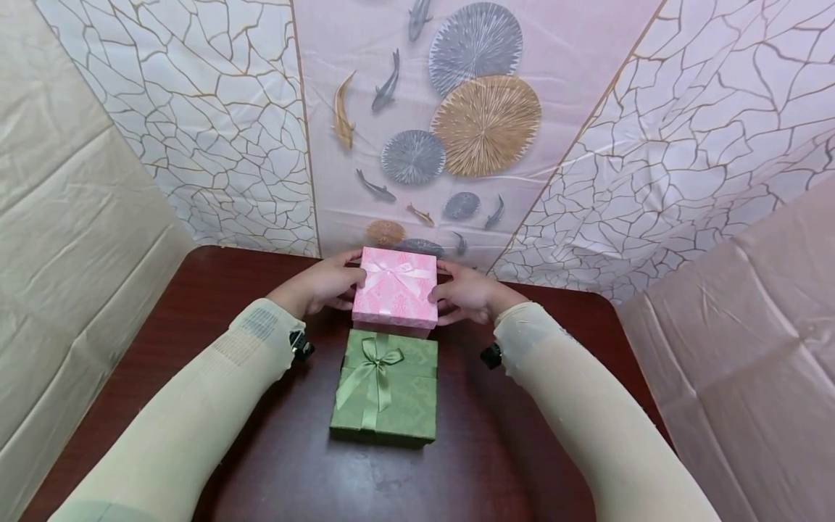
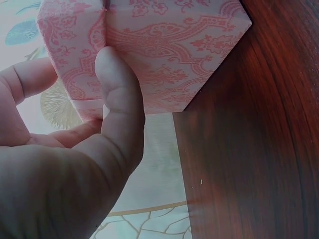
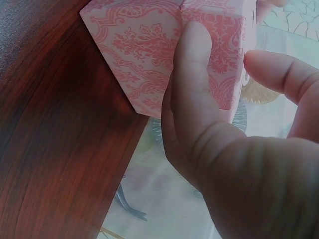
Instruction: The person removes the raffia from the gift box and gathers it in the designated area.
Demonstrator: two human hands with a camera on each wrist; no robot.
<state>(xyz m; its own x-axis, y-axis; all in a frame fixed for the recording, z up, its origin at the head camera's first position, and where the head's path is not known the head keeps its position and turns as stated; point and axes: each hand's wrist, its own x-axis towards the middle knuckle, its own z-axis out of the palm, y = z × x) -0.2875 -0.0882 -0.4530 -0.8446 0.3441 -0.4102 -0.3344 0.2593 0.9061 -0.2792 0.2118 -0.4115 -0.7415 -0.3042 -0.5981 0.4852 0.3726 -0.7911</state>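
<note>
A pink gift box (image 1: 399, 301) with a damask pattern and a pale ribbon bow stands at the far side of the table, its lid on. My left hand (image 1: 324, 283) grips the lid's left side, its thumb (image 2: 119, 94) at the lid's lower edge. On the opposite side, my right hand (image 1: 471, 291) holds the lid the same way, with the thumb (image 3: 192, 69) along the seam between lid and base. Closer to me lies a green gift box (image 1: 414, 388) with a green ribbon bow, touched by neither hand.
The dark red-brown wooden table (image 1: 385, 482) ends just behind the pink box. Behind it hangs a cloth backdrop (image 1: 365, 43) printed with fish and round leaves. Beige padded panels (image 1: 757, 348) flank the table.
</note>
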